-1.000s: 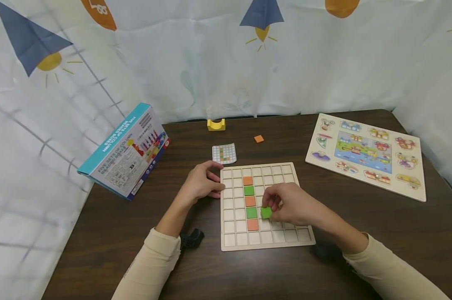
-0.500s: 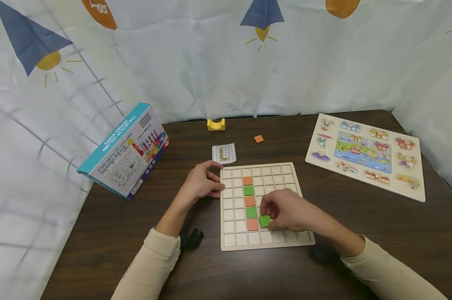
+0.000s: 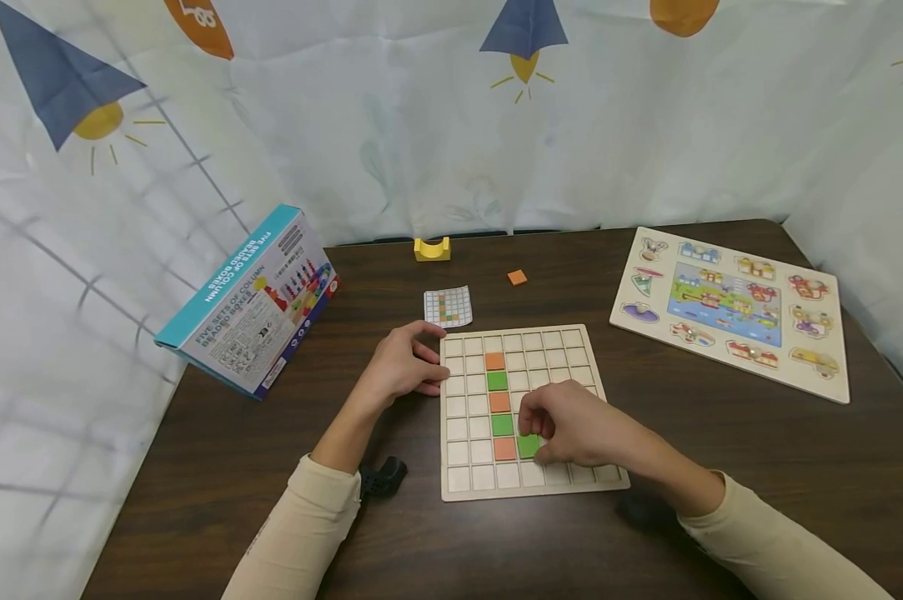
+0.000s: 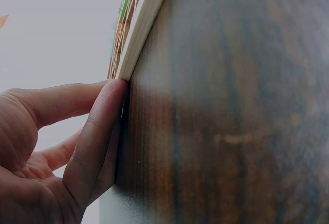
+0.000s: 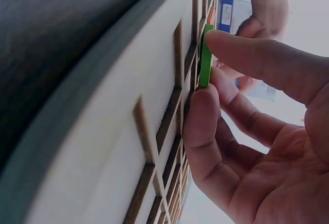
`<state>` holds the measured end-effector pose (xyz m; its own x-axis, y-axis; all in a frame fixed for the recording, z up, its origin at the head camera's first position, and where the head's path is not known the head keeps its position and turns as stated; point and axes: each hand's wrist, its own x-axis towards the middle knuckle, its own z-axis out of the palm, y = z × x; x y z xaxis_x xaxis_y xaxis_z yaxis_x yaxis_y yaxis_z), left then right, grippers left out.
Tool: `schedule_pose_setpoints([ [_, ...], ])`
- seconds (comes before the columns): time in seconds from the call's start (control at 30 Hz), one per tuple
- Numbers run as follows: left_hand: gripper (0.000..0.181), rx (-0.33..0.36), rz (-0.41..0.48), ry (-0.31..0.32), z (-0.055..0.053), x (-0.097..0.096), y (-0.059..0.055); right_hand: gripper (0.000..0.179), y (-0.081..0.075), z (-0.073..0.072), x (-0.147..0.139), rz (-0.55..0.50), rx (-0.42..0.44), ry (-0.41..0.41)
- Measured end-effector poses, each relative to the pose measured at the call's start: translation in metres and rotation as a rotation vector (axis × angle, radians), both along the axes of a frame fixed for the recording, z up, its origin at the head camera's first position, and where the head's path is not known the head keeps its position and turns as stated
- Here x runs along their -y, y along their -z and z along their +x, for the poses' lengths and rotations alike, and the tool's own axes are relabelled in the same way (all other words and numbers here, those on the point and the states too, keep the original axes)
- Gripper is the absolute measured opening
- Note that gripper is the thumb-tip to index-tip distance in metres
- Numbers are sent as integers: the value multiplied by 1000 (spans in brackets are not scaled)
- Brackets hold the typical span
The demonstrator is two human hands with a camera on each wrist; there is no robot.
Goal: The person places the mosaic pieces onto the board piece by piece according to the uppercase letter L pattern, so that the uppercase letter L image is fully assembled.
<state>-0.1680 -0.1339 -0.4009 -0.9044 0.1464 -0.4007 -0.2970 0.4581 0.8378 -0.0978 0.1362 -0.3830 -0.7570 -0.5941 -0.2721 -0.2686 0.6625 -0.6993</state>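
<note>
My right hand (image 3: 582,425) pinches a green square tile (image 3: 528,446) at a board cell just right of the lowest orange tile (image 3: 504,449). In the right wrist view, one end of this green tile (image 5: 205,57) stands proud of the grid under the thumb and a fingertip. The wooden grid board (image 3: 489,493) carries a column of alternating orange and green tiles. At its left side, my left hand (image 3: 402,362) touches the edge with extended fingers. The left wrist view shows fingertips against the board's rim (image 4: 136,41). My right hand hides several cells.
Behind the board lie a small pattern card (image 3: 448,307) and a loose orange tile (image 3: 517,277). A yellow notched block (image 3: 432,250) stands farther back. At left is a toy box (image 3: 259,308); at right, a picture puzzle board (image 3: 721,367).
My right hand has moved the green tile toward me, from beside the lower green tile to beside the lowest orange one, and lowered it. My left hand keeps its place.
</note>
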Motion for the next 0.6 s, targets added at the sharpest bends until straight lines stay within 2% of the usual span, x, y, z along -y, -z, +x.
schedule_pose_setpoints([
  [0.6, 58, -10, -2, 2, 0, 0, 1, 29, 4, 0, 0, 6, -18, 0],
])
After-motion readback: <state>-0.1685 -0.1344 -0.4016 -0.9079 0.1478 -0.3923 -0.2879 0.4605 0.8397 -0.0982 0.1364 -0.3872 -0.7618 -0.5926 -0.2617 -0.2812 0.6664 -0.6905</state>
